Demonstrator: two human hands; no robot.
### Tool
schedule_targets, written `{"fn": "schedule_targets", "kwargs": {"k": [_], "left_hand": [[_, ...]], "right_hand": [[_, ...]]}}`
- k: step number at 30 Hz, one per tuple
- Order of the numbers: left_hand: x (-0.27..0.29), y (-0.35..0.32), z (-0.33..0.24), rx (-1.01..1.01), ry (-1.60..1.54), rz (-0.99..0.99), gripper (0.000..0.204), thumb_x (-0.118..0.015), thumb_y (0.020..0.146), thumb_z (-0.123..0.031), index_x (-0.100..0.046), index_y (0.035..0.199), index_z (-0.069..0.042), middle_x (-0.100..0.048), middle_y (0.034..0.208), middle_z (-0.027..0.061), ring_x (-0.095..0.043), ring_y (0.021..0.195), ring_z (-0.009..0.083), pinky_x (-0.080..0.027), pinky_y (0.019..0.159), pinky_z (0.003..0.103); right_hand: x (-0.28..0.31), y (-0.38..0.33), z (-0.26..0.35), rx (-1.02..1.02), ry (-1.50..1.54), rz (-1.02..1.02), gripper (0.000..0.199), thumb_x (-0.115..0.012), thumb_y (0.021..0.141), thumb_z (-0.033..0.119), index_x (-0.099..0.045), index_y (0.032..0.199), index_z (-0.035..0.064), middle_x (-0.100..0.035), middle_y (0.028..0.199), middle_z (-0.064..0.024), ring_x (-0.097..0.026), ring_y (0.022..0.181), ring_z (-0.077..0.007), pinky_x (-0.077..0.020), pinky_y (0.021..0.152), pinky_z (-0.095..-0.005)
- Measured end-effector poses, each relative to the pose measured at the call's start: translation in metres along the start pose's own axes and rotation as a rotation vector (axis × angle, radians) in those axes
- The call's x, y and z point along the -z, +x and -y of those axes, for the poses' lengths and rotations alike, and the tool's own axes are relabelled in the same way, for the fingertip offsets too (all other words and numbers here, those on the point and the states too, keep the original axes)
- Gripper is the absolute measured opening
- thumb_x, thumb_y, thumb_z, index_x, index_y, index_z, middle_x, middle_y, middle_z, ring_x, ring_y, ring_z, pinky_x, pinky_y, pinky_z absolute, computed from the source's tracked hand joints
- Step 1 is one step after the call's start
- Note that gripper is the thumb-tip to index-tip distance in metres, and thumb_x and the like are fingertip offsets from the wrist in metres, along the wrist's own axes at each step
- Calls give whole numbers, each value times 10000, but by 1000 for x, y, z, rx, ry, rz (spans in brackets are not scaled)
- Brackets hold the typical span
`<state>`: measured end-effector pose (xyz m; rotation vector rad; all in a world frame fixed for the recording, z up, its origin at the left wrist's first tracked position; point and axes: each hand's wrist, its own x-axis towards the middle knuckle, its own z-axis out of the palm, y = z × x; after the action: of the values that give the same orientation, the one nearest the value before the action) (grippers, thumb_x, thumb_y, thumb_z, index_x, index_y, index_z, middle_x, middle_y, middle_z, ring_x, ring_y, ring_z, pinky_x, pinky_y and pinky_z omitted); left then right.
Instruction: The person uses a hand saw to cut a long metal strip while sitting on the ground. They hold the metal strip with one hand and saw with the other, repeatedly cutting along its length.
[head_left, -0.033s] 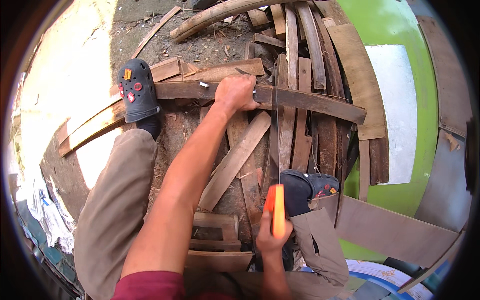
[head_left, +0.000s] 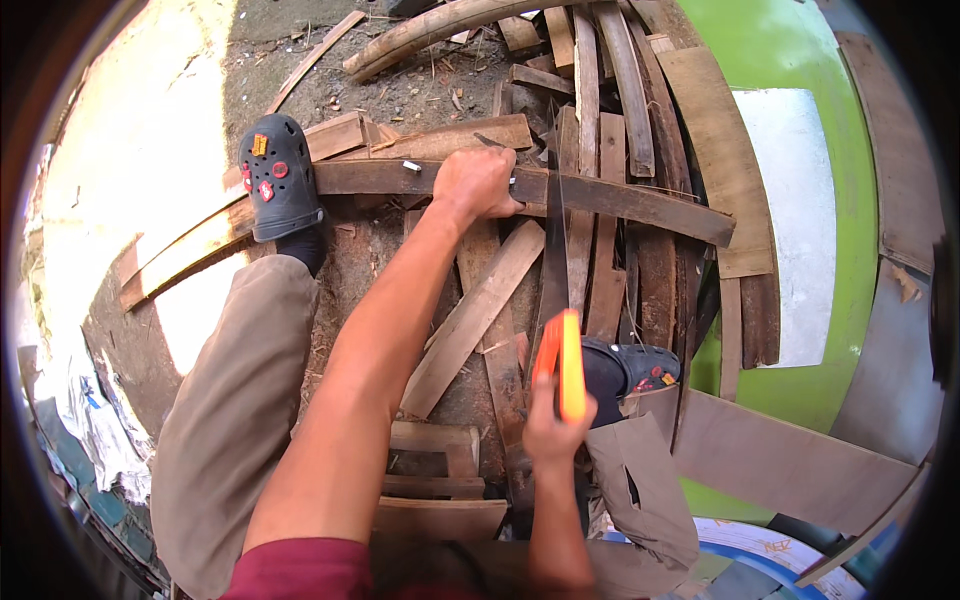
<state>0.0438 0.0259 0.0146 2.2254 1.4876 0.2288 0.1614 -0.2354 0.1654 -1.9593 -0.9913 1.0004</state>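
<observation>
My left hand (head_left: 478, 185) grips a long, dark, curved plank (head_left: 640, 205) that lies crosswise over a pile of slats. My left foot in a dark clog (head_left: 278, 175) stands on the plank's left end. My right hand (head_left: 553, 432) is closed on the orange handle of a handsaw (head_left: 562, 365). Its thin blade (head_left: 553, 255) runs away from me and meets the plank just right of my left hand. My right foot in a dark clog (head_left: 632, 370) rests beside the saw handle.
Many loose wooden slats (head_left: 600, 90) lie fanned out on the dirt ahead. A green curved surface (head_left: 790, 50) with a white panel (head_left: 795, 200) sits to the right. A plywood sheet (head_left: 790, 460) lies at the lower right, and a small wooden frame (head_left: 440, 470) is below me.
</observation>
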Motion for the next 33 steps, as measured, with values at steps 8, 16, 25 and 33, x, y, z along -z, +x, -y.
{"fn": "schedule_targets", "kwargs": {"k": [8,16,25,33], "left_hand": [[8,6,9,-28,12,0,577,-820,676,-512,-661,967,-40,-732,992,165,-717,942,330,-571,848,437],[18,7,2,44,24,10,529,-821,692,-458,-699,987,-35,-747,1003,168,-735,935,319,-595,821,418],[5,5,15,-29,42,-13,553,-834,677,-496,-652,942,-46,-734,962,165,-724,891,333,-581,773,431],[14,4,-6,-36,-18,-22,554,-832,692,-479,-692,984,-29,-743,989,166,-729,935,322,-590,830,412]], "right_hand": [[-31,14,-6,201,-107,-73,158,-616,897,47,-633,785,-62,-572,641,-157,-576,545,-183,-456,535,-360],[-7,-47,-40,241,-201,-35,165,-579,897,34,-627,797,-88,-697,825,-203,-624,564,-248,-476,555,-355],[-29,31,-12,156,-117,-16,204,-619,917,57,-613,737,-37,-526,559,-96,-534,535,-133,-427,504,-335],[-10,-45,-26,299,-234,-65,107,-602,865,12,-649,787,-45,-596,599,-143,-642,524,-225,-497,524,-331]]}}
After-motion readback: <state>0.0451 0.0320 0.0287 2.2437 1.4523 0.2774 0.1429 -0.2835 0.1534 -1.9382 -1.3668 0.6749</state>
